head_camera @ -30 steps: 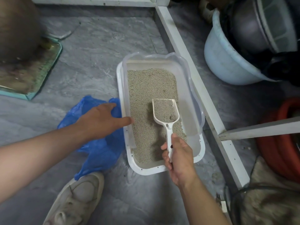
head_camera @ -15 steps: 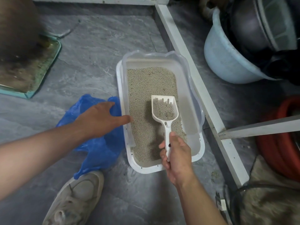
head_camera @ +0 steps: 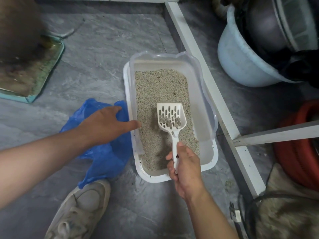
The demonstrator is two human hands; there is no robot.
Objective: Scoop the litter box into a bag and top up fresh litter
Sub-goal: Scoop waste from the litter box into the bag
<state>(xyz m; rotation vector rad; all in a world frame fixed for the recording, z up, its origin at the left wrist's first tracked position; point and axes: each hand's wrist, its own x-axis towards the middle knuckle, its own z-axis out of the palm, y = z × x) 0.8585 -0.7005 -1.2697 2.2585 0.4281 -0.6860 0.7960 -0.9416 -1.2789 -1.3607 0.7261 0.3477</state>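
Note:
A white litter box [head_camera: 209, 157] with a clear rim stands on the grey floor, filled with beige litter [head_camera: 160, 87]. My right hand [head_camera: 185, 164] grips the handle of a white slotted scoop [head_camera: 170, 116], held above the litter with a few grey clumps left in its bowl. My left hand [head_camera: 107, 123] rests flat on the box's left rim, its fingers straight and one fingertip reaching over the litter. A crumpled blue plastic bag [head_camera: 105, 156] lies on the floor under and beside that hand, against the box's left side.
A white frame rail [head_camera: 203, 66] runs diagonally just right of the box. Behind it sit a pale blue tub [head_camera: 241, 62] and a coiled red hose [head_camera: 293, 152]. A dirty teal-edged tray [head_camera: 25, 73] lies far left. My grey shoe [head_camera: 81, 209] is below the bag.
The scoop has risen out of the litter and loose grains have sifted through its slots, leaving only clumps. My left hand has stayed on the rim.

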